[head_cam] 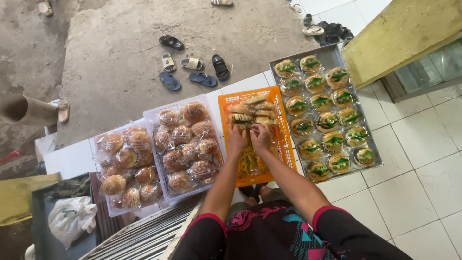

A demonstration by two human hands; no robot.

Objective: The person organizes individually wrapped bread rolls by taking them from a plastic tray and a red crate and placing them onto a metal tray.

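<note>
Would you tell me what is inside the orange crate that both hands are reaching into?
The orange crate holds wrapped flat pastries, stacked at its far end. The left hand and right hand cover what lies beneath them.

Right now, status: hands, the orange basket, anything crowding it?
Left hand and right hand both down in orange basket, on wrapped buns; grip unclear. Metal tray tight on one side, clear bun crate on the other.
</note>
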